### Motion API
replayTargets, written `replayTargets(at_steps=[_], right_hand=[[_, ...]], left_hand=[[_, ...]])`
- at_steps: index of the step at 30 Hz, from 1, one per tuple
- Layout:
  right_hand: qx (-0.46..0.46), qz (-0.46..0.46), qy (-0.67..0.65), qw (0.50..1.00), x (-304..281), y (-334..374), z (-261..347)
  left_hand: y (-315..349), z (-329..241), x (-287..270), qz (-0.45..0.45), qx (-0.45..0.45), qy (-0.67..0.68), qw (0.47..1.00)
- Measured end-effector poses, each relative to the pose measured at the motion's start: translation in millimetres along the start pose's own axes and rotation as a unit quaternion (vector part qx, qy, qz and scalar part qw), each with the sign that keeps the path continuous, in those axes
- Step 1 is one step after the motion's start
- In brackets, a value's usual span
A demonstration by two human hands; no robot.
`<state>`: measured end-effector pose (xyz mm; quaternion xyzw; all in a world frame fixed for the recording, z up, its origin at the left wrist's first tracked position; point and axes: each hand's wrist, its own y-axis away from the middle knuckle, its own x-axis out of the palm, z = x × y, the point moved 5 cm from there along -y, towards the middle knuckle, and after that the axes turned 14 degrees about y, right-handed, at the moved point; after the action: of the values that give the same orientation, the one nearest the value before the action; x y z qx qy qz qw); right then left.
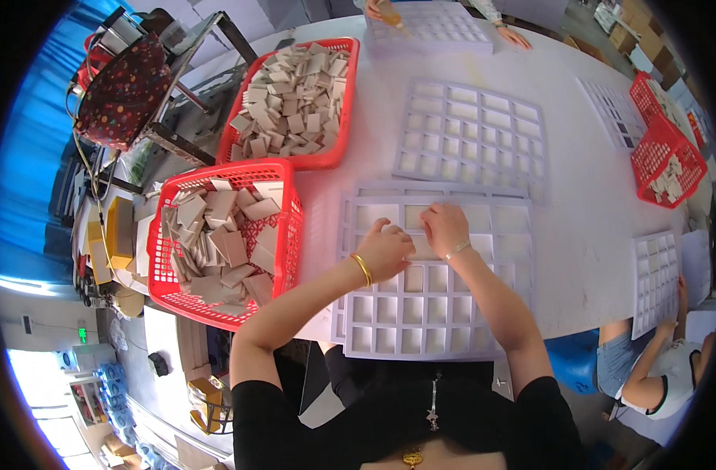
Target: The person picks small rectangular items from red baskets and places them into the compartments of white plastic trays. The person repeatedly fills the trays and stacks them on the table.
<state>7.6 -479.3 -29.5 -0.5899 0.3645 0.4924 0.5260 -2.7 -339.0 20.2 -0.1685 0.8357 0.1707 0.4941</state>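
A white compartment tray [475, 337] lies on the table in front of me, on top of at least one similar tray. My left hand [386, 251] is over its left-middle cells, the fingers curled down; anything between them is hidden. My right hand [446, 229] is bent over the upper-middle cells with thumb and fingers drawn together, and what they grip, if anything, cannot be made out. A beige tile [414, 280] lies in a cell just below my left fingertips. Another pale piece [414, 216] shows in an upper cell beside my right fingertips.
Two red plastic baskets, a near one [295, 227] and a far one [352, 94], hold many flat beige tiles at my left. Another compartment tray [540, 149] lies beyond mine. Smaller red baskets [648, 160] stand at the far right. Other people work at the far edge and right side.
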Motion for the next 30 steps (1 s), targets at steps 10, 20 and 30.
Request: replayTargets(at_steps=[10, 20, 30], right_hand=[[-0.017, 0.115, 0.077, 0.990, -10.2, 0.2, 21.2], [0.012, 0.051, -0.010, 0.999, -20.6, 4.7, 16.6], [0.017, 0.015, -0.020, 1.000, -15.5, 9.9, 16.4]], left_hand=[[-28.3, 233.5, -154.8, -0.461, -0.212, 0.095, 0.857], [-126.9, 378.2, -102.6, -0.283, -0.323, 0.177, 0.885], [-101.1, 378.1, -117.6, -0.352, -0.331, 0.106, 0.869]])
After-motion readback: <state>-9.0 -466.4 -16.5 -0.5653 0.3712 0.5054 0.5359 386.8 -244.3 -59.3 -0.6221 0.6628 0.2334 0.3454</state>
